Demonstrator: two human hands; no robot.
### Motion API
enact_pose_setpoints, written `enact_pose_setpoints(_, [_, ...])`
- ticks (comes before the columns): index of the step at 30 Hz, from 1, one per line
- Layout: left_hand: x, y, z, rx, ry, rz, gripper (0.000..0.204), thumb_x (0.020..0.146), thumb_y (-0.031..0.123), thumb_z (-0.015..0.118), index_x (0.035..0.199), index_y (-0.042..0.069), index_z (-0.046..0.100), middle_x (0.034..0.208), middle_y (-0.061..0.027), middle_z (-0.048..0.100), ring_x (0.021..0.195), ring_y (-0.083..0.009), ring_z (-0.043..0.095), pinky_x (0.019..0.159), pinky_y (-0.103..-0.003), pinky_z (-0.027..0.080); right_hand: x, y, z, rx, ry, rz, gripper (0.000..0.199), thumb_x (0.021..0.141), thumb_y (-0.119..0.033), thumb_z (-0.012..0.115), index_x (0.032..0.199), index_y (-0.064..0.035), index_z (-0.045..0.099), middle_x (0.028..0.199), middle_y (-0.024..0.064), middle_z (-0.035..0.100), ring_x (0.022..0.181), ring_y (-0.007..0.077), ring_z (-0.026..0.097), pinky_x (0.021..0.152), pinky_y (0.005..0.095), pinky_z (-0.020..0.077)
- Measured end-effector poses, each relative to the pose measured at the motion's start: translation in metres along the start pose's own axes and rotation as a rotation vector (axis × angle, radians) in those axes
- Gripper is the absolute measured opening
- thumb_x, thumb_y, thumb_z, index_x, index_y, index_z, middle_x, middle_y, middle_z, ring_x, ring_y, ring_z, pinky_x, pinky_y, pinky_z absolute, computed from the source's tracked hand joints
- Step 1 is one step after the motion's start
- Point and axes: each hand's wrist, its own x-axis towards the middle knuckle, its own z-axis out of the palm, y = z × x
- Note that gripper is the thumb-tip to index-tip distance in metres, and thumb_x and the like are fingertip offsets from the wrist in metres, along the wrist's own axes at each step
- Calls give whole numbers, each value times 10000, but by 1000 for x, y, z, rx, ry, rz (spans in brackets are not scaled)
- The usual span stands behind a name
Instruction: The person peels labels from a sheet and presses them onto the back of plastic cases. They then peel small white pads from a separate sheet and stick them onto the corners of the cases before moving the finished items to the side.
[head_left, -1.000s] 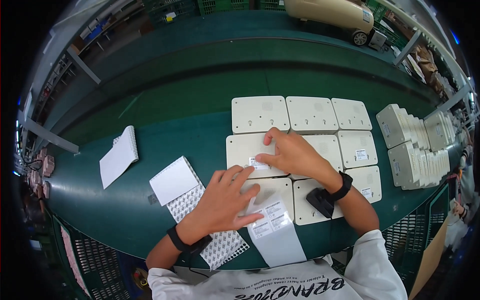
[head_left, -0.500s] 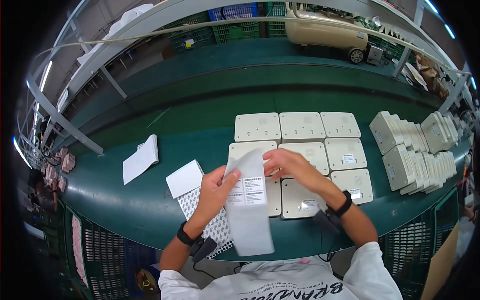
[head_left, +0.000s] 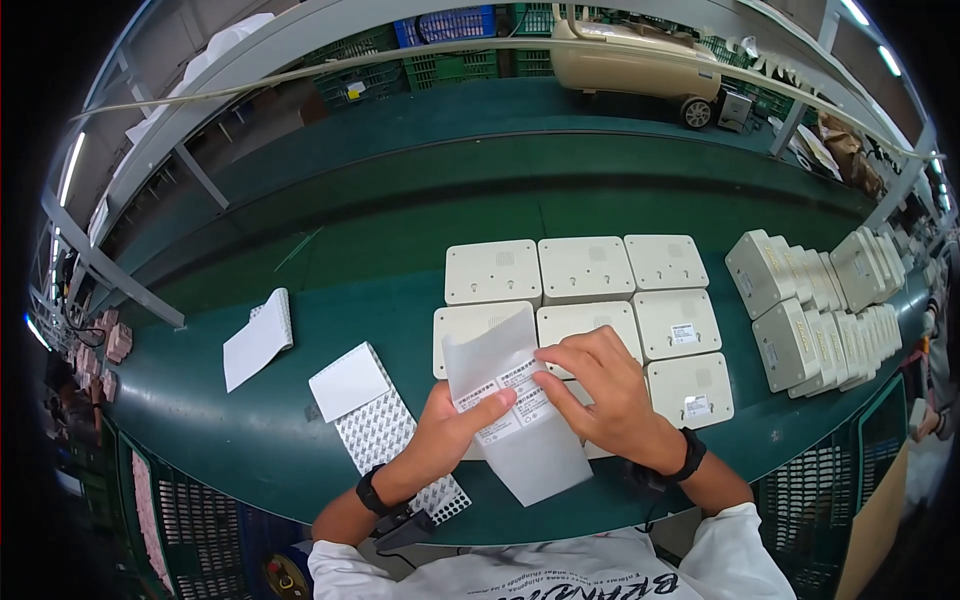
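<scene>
A white backing sheet of printed stickers (head_left: 545, 470) is held tilted in front of me, over the nearer cream plastic housings. My left hand (head_left: 452, 422) grips its left edge, thumb on top beside the stickers. At the sheet's right edge, the thumb and fingertips of my right hand (head_left: 612, 390) pinch a corner by the printed stickers; whether a sticker has lifted there is too small to tell. Under and beyond my hands, several cream housings (head_left: 491, 272) lie in rows. Two in the right column, a middle housing (head_left: 665, 312) and a nearer housing (head_left: 680, 375), carry white labels.
Left of my hands lies a folded sheet with rows of dark marks (head_left: 375, 430). Farther left is a curled white sheet (head_left: 258, 345). More housings (head_left: 800, 270) stand stacked on edge at the right. Green crates (head_left: 815, 500) flank the green table (head_left: 200, 420).
My right hand has come down onto the sticker sheet's right edge and now pinches it. The sheet has turned, its lower end swinging right. The view has shifted slightly.
</scene>
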Motion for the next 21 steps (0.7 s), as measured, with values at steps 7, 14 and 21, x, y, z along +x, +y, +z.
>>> enact_pose_setpoints(7, [16, 2, -19, -8, -92, -41, 469, 955, 70, 655, 1394, 7, 503, 1276, -114, 642, 1188, -211, 625, 1013, -356, 501, 12, 5, 11, 11, -38, 31, 294, 777, 10, 801, 1052, 3, 696, 949, 124, 674, 818, 266, 621, 677, 339, 502])
enact_pose_setpoints(14, [20, 9, -22, 31, -102, 79, 373, 1046, 252, 563, 1309, -11, 587, 1149, -69, 678, 1026, -118, 634, 876, -286, 509, 19, -8, 20, -103, -53, 12, 283, 774, 18, 799, 1039, 3, 700, 928, 121, 676, 799, 259, 634, 650, 332, 510])
enact_pose_setpoints(21, [24, 9, -35, 69, -90, 85, 383, 1060, 285, 531, 1277, -22, 603, 1066, -58, 692, 989, -119, 640, 851, -275, 509, 21, -15, 38, -266, -24, -92, 210, 759, 12, 803, 951, -8, 719, 851, 88, 690, 728, 235, 633, 576, 313, 510])
